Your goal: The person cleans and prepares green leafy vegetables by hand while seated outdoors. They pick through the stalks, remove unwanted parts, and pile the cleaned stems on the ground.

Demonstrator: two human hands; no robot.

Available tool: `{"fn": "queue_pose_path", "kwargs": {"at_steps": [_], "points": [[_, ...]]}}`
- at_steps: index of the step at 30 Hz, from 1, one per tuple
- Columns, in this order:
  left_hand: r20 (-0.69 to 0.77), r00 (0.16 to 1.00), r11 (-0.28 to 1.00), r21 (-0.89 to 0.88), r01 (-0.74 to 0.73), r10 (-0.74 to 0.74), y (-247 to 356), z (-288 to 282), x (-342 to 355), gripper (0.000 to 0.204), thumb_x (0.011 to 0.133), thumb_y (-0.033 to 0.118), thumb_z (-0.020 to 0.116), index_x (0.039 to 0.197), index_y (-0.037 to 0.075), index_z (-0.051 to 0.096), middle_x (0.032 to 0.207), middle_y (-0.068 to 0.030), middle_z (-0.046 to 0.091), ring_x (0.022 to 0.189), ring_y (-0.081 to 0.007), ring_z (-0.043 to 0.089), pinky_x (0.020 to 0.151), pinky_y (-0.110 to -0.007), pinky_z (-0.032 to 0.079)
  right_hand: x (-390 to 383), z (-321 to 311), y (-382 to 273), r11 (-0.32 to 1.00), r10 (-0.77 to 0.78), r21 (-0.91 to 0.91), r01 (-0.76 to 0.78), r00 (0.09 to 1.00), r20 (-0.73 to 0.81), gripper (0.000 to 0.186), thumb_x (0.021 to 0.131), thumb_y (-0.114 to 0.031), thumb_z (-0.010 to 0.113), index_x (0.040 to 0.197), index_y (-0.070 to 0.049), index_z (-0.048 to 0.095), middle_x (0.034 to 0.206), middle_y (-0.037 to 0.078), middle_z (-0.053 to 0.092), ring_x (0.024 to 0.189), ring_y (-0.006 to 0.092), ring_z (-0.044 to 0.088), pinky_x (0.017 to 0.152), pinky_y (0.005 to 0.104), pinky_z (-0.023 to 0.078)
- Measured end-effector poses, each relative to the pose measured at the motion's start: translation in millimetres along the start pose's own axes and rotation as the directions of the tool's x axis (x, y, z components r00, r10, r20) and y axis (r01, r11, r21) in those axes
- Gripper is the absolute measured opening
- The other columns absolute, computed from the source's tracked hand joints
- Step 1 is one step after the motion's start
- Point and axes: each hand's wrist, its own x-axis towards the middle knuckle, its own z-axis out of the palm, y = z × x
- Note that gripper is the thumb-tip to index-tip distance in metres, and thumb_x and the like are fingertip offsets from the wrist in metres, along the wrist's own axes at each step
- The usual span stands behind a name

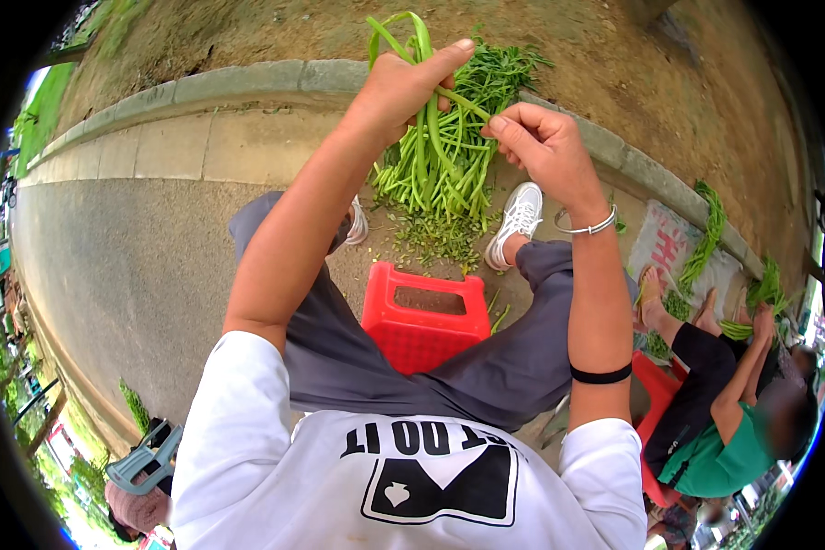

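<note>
My left hand (399, 92) is closed around long green vegetable stems (418, 37), which loop above the fist and hang below it. One stem (466, 105) stretches from this hand across to my right hand (548, 147), whose thumb and forefinger pinch its end. A bracelet circles my right wrist. Directly beneath both hands, a heap of long-stemmed leafy greens (445, 183) lies against the curb, leaves toward the far side and pale cut ends toward me. Trimmed bits (431, 240) are scattered at the near end of the heap, between my shoes.
A red plastic stool (422, 341) stands between my legs. The stone curb (247, 81) borders bare soil beyond. To the right, a seated person in green (738, 449) handles greens beside a pale sack (665, 243). A grey-blue plastic stool (147, 463) is at lower left.
</note>
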Motion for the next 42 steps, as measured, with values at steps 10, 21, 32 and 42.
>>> {"fn": "queue_pose_path", "kwargs": {"at_steps": [10,21,32,42], "points": [[0.307,0.942,0.943,-0.25,0.22,-0.138,3,-3,-1,0.039,0.086,0.045,0.053,0.068,0.01,0.056,0.047,0.0011,0.047,0.037,-0.0065,0.04,0.034,-0.02,0.031,3,-2,-2,0.994,0.008,0.107,0.001,0.997,-0.077,0.02,0.086,-0.017,0.055,0.078,-0.001,0.064,0.06,-0.004,0.052,0.055,0.0035,0.045,0.05,0.0196,0.037],[0.273,0.956,0.911,-0.36,0.202,-0.104,-9,1,6,0.042,0.082,0.047,0.057,0.065,0.009,0.058,0.049,-0.0023,0.053,0.037,-0.0091,0.045,0.036,-0.021,0.036,11,-2,0,0.986,0.025,0.166,0.013,0.974,-0.225,0.021,0.085,-0.018,0.055,0.076,-0.001,0.064,0.057,-0.006,0.047,0.053,0.0028,0.041,0.048,0.0188,0.032],[0.261,0.965,0.909,-0.402,0.106,0.003,-4,0,3,0.039,0.086,0.042,0.054,0.06,0.013,0.054,0.047,0.0006,0.048,0.039,-0.0073,0.042,0.037,-0.02,0.032,25,-24,15,0.95,0.179,0.311,-0.024,0.859,-0.48,0.019,0.086,-0.018,0.054,0.085,-0.001,0.063,0.059,-0.004,0.048,0.053,0.0023,0.041,0.048,0.0168,0.032],[0.305,0.952,0.857,-0.501,0.123,0.042,0,-26,8,0.039,0.089,0.039,0.051,0.057,0.016,0.05,0.049,0.0052,0.041,0.04,-0.0059,0.031,0.037,-0.023,0.024,-5,-33,0,0.95,0.118,0.258,-0.176,0.967,0.227,0.017,0.083,-0.017,0.061,0.09,-0.002,0.065,0.07,-0.001,0.058,0.059,0.0036,0.051,0.054,0.0175,0.042]]}}
